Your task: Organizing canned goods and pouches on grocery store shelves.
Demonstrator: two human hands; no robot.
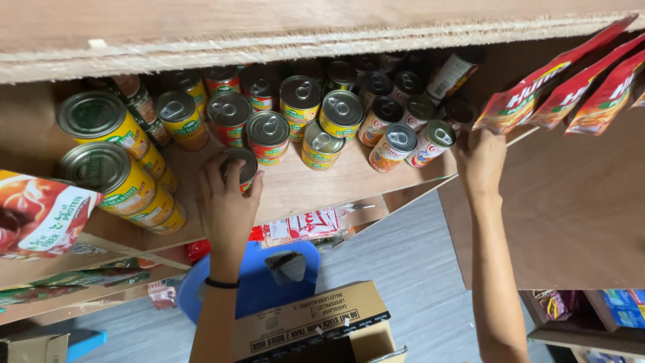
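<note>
While your left hand (227,202) clamped a can (240,167) on the well-stocked shelf (316,185), your right hand (480,160) pinched a red sachet (521,101); the carton (316,326) stood open below.

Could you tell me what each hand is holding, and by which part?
Left hand wraps a can around its side. Right hand touches the red pouch's lower corner; whether it grips is unclear.
</note>
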